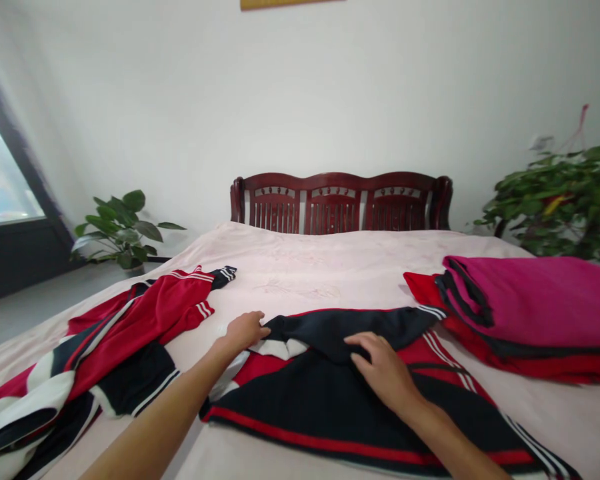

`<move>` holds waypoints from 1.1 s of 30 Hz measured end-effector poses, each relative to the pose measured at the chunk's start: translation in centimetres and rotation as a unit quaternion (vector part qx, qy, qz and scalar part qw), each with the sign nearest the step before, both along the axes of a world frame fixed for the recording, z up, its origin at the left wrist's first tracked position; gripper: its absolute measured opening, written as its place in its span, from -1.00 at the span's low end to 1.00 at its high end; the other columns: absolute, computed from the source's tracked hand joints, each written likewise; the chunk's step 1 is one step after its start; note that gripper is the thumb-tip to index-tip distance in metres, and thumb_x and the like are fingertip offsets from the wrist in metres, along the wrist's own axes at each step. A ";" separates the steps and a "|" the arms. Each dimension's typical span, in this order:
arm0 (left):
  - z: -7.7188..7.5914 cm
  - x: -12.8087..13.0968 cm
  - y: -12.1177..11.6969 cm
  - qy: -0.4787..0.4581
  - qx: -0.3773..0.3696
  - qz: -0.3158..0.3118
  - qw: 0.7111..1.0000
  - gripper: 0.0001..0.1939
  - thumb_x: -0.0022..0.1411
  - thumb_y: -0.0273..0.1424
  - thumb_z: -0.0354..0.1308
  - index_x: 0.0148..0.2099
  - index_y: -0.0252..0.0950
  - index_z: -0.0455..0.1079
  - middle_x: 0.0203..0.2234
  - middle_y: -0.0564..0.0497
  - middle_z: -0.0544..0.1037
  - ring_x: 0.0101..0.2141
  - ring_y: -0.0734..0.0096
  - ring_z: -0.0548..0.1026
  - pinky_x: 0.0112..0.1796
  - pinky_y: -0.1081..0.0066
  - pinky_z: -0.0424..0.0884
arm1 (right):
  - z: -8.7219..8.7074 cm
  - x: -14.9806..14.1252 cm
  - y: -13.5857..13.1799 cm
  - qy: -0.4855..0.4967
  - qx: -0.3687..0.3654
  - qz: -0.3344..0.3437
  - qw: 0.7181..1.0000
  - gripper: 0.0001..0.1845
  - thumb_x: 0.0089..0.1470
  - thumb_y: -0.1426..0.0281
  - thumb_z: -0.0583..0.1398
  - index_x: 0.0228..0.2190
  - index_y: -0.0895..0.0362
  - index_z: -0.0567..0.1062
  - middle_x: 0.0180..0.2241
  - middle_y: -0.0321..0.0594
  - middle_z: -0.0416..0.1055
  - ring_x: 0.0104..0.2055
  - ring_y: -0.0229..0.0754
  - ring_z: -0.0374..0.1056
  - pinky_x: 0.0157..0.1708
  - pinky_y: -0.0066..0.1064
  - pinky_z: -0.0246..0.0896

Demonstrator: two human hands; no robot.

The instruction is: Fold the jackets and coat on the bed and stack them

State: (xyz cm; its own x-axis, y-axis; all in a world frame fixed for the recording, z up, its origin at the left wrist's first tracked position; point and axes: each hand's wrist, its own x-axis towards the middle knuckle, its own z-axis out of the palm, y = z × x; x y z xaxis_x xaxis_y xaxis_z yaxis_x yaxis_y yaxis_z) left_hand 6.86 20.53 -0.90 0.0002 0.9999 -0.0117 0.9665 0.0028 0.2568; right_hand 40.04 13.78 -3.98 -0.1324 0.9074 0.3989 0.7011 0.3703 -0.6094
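Note:
A navy-and-red sports top with white stripes and a white part near its neck lies spread on the bed before me. One navy sleeve is laid across its upper part, its striped cuff pointing right. My left hand is at the top's upper left corner, fingers curled in and closed on the cloth edge; some fingertips are hidden. Over the middle of the garment is my right hand, palm down, thumb and index finger apart, touching the navy cloth and gripping nothing.
More red, navy and white clothes lie loosely at left. A folded magenta-and-red stack sits at right. The pale pink bed sheet reaches a dark wooden headboard. Leafy plants flank the bed.

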 end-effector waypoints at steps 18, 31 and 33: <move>-1.6 0.4 0.2 0.084 0.134 -0.008 0.987 -0.57 0.34 -0.53 -0.14 0.16 -0.19 0.34 0.03 -0.11 0.43 -0.05 0.26 0.50 -0.11 0.33 0.38 | -1.2 -2.7 0.3 -0.157 -0.065 0.087 0.982 -0.47 0.29 0.32 -0.03 0.24 0.08 0.33 0.27 -0.17 0.26 0.33 -0.15 0.11 0.34 -0.19 -0.05; -1.3 1.7 -1.1 0.063 0.097 -0.085 0.990 -0.62 0.39 -0.40 -0.09 0.13 -0.20 0.43 -0.02 -0.12 0.52 -0.01 0.20 0.48 0.04 0.25 0.32 | 1.2 -1.1 -1.1 -0.147 -0.067 0.041 0.986 -0.42 0.32 0.20 -0.09 0.20 0.18 0.38 0.27 -0.06 0.26 0.33 -0.10 0.12 0.33 -0.19 -0.05; -0.5 3.2 -2.1 0.056 0.113 -0.099 0.987 -0.61 0.42 -0.29 -0.10 0.18 -0.19 0.38 0.03 -0.13 0.50 0.03 0.19 0.46 0.08 0.22 0.30 | 1.1 0.2 -0.6 -0.166 -0.035 -0.015 0.985 -0.42 0.31 0.22 -0.08 0.22 0.21 0.35 0.30 -0.05 0.21 0.35 -0.06 0.07 0.34 -0.15 -0.07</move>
State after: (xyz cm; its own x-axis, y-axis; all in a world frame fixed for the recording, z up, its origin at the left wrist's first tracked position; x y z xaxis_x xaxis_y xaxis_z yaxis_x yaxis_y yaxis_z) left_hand 10.06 18.44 -1.41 0.2066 0.9577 0.2005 0.9648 -0.2335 0.1210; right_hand 40.28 13.18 -2.88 -0.2187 0.9366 0.2739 0.8762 0.3121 -0.3673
